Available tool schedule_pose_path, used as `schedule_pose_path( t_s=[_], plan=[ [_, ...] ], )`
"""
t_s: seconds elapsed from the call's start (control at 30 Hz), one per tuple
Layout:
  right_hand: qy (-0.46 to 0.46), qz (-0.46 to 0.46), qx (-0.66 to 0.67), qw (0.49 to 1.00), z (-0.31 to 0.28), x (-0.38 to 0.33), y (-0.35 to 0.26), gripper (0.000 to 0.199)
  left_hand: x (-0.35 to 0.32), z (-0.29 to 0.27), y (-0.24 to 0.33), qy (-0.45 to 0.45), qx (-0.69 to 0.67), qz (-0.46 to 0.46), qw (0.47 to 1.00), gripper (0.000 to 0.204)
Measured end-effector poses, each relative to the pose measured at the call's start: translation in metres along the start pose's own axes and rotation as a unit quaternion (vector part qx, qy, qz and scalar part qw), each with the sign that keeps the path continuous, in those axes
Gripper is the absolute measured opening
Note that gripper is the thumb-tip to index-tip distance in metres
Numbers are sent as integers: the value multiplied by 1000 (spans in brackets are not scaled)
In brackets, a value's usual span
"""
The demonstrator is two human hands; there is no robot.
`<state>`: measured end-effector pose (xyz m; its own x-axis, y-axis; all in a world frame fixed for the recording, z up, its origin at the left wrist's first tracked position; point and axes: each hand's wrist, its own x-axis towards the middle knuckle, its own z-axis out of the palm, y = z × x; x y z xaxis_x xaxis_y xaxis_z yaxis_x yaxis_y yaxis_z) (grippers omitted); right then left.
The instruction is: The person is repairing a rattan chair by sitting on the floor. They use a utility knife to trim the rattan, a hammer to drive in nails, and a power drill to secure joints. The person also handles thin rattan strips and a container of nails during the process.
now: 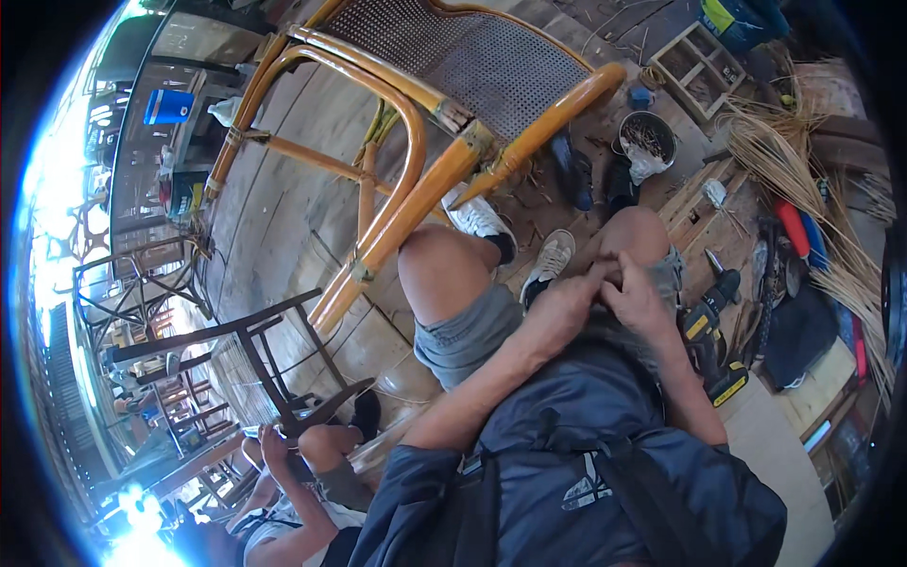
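I sit with my knees up, and both hands meet over my right thigh, below the knee. My left hand (567, 300) and my right hand (635, 293) touch at the fingertips, pinching together at something too small to make out. A rattan chair (425, 180) with a woven cane seat lies tilted on its side in front of me, one of its legs resting against my left knee. My white sneakers (480, 217) rest on the plank floor beneath the chair.
A yellow and black cordless drill (710, 317) lies to my right. Bundles of rattan strips (803, 180), a metal bucket (647, 140) and a wooden crate (701, 66) sit beyond. Another person (302, 472) works on a dark chair frame (274, 359) at lower left.
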<state>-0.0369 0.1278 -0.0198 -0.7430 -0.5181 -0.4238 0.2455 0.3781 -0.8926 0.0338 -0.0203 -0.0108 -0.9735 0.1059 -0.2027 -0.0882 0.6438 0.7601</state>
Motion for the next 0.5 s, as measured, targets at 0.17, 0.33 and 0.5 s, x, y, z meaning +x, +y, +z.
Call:
schedule_pose_path(
  t_s=[0.17,0.33,0.5],
  plan=[
    [24,11,100,995,-22,-12,-9,48,-1,-61,-4,231,31,35,972,20],
    [115,-25,-55,991,-27,-6,58,33,28,-148,14,433,-186,-70,879,18],
    [145,-9,67,987,-18,-1,59,27,51,-162,-15,460,-175,49,869,17]
  ],
)
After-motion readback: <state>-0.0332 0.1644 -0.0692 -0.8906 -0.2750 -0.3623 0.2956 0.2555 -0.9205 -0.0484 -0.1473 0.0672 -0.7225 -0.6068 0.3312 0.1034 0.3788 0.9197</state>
